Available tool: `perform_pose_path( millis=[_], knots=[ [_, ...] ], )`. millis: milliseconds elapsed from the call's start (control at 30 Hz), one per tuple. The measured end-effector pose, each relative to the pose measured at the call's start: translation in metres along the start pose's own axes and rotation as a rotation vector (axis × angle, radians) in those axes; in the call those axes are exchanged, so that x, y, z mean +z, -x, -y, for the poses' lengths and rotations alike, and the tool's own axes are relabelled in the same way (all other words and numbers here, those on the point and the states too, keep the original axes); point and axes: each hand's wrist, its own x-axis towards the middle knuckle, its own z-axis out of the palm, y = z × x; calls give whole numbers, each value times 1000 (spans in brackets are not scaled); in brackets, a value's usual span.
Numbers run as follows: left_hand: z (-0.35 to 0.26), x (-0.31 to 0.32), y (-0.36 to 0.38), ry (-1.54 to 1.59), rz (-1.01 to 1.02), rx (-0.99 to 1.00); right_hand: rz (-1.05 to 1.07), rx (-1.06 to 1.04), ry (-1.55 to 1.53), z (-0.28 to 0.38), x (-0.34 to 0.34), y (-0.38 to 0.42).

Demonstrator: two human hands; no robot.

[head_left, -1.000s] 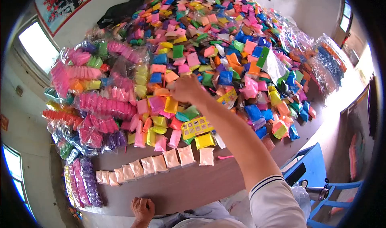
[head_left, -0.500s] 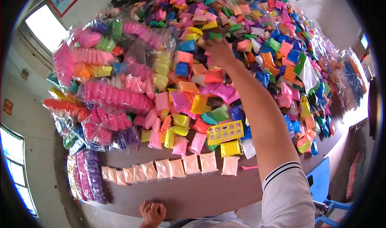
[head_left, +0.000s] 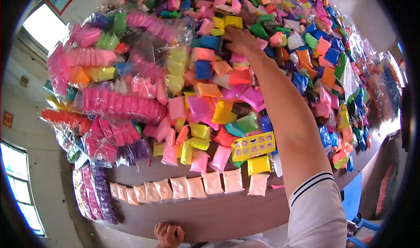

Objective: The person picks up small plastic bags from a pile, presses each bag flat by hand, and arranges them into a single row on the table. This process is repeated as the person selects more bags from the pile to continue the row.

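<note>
My right hand (head_left: pixel 240 41) reaches far into a heap of small coloured plastic packets, its fingertips partly hidden among them. Just beyond those fingers lies a yellow packet (head_left: pixel 233 21), with a green packet (head_left: pixel 258 30) to the right and a blue packet (head_left: pixel 211 43) to the left. Whether the fingers grip anything I cannot tell. Curled into a fist, my left hand (head_left: pixel 169 235) rests at the near table edge, nothing visible in it. Between the hands runs a row of pale peach packets (head_left: pixel 195 187).
Clear bags of pink packets (head_left: pixel 124 104) are stacked on the left. Strips of purple packets (head_left: pixel 102 191) lie at the table's (head_left: pixel 175 215) left end. A yellow card with round pictures (head_left: pixel 253 146) leans on the heap beside my right forearm. A blue chair (head_left: pixel 351 197) stands at the right.
My right hand has moved slightly farther into the heap, toward the yellow packet. The whole view has shifted a little. My left hand stays in a fist at the table edge.
</note>
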Motion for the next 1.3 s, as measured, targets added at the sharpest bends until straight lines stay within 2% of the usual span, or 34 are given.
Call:
perform_pose_path(
  millis=[67,100,133,200,233,333,367,467,600,633,667,733,767,800,833,900,933,1000,1067,1100,1133,1200,1300],
  knots=[
    [-2,0,2,6,4,-12,23,161,19,6,-5,4],
    [-3,1,1,4,-15,-11,-23,218,-79,7,-3,6],
    [-3,0,1,5,-36,-11,-25,213,-78,4,-6,5],
    [-3,-3,1,15,-13,-22,63,159,-312,-4,-20,6],
    [-4,-3,1,27,12,-31,60,159,-297,-5,-26,9],
    [-4,-2,1,54,-49,-9,251,371,-1129,-14,-53,34],
    [-2,-1,3,74,-49,7,288,308,-1247,-21,-58,47],
    [4,2,8,82,-11,24,282,401,-1458,5,-112,107],
    [-1,6,9,30,-95,-60,348,401,-1565,16,-158,190],
    [-3,6,13,42,-79,-101,293,430,-1517,22,-165,213],
    [-4,7,10,55,-76,-137,329,396,-1499,19,-171,234],
    [-28,9,1,120,-176,-308,264,392,-1448,28,-183,285],
    [-38,9,-5,217,-126,-351,264,491,-1283,40,-193,307],
    [-48,10,-10,319,-79,-396,174,480,-1143,57,-205,331],
    [-58,11,-14,328,-77,-393,147,496,-1163,59,-204,355],
    [-75,14,-19,428,-46,-61,126,511,-1170,57,-204,398],
    [-79,16,-19,435,-47,-64,137,515,-1109,61,-207,415],
    [-78,22,-16,330,-139,74,153,511,-1047,69,-201,445],
    [-73,22,-12,350,-151,88,16,387,-492,77,-193,469],
    [-71,22,-11,396,-161,96,-69,368,-333,105,-201,471],
    [-69,22,-10,441,-173,105,-69,357,-328,109,-194,476],
    [-68,23,-7,460,-198,106,-229,135,-158,112,-175,481],
    [-65,24,-3,467,-228,116,-139,92,-87,116,-164,469]
  ],
)
